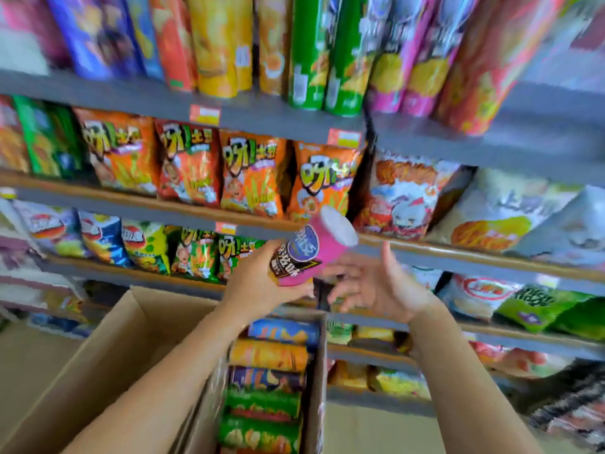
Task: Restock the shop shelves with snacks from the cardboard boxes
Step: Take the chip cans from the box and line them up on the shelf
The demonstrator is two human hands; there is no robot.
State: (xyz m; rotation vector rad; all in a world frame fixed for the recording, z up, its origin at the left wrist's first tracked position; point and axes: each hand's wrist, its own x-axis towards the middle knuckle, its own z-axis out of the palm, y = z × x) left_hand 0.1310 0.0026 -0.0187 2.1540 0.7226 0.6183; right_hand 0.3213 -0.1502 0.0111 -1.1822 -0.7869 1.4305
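The left hand (258, 276) is gripping a pink chip canister (314, 250), tilting it above the open cardboard box (108, 348) of snack tubes, while the right hand (376, 283) is hovering just beside it, fingers spread, holding nothing.

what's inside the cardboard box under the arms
The cardboard box holds snack canisters lying on their sides, stacked: blue, orange, purple, green. The left forearm covers its left part.

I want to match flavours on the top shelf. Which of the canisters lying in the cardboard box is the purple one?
The purple canister is third from the far end of the cardboard box, between the orange canister and a green canister.
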